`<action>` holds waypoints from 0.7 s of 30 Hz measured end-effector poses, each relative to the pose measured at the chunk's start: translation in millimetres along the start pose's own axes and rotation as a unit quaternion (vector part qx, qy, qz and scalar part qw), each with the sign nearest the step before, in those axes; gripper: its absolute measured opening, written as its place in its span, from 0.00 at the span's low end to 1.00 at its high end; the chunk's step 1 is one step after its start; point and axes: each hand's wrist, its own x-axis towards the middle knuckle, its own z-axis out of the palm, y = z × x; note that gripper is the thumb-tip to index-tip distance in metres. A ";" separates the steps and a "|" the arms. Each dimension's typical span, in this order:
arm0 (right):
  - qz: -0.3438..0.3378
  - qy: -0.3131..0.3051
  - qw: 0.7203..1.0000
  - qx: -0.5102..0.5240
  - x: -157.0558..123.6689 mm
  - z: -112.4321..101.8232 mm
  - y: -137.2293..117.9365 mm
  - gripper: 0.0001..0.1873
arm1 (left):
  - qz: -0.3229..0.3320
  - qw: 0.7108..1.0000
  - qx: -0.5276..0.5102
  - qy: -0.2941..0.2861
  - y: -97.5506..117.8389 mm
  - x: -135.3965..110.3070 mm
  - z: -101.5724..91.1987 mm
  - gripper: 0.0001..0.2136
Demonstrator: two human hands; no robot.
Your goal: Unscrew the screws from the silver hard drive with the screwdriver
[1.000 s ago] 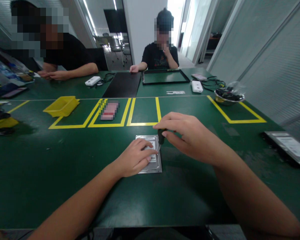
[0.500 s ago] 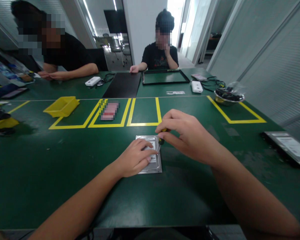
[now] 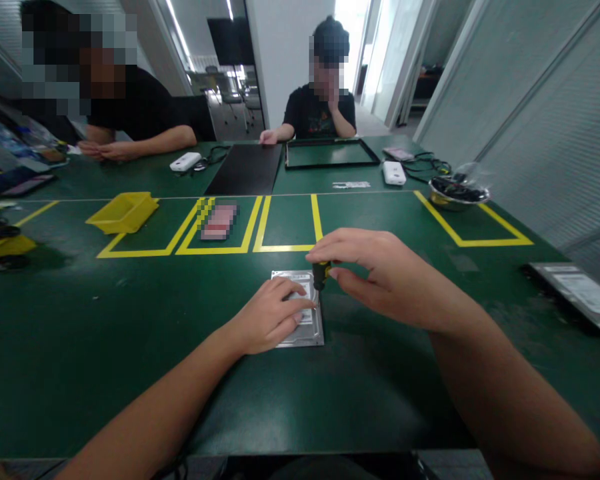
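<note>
A silver hard drive (image 3: 310,333) with a white label lies flat on the green table (image 3: 145,320). Across its top rests my left hand (image 3: 273,317), fingers spread, with the index fingertip close to the screwdriver's shaft. My right hand (image 3: 375,277) has its thumb and fingers around the handle of a black and yellow screwdriver (image 3: 321,275). The screwdriver stands nearly upright over the drive's right edge, and its tip is too small to make out. My left hand covers much of the drive's left side.
Another hard drive (image 3: 580,293) lies at the right. Yellow tape (image 3: 210,251) marks rectangles ahead, near a yellow bin (image 3: 125,213) and a blurred pink item (image 3: 220,221). A metal bowl (image 3: 457,193) holds dark parts. Beyond are a black frame (image 3: 333,165), a dark panel (image 3: 245,170) and two seated people.
My right hand's fingers have straightened and shifted around the handle, showing more of the screwdriver. The wrist has dropped slightly. My left hand and the drive have stayed put.
</note>
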 end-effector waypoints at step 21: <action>0.041 0.053 0.994 -0.086 2.8 7.6 2.6 0.10 | -0.003 1.000 0.003 -0.014 4.6 1.8 -5.6 0.17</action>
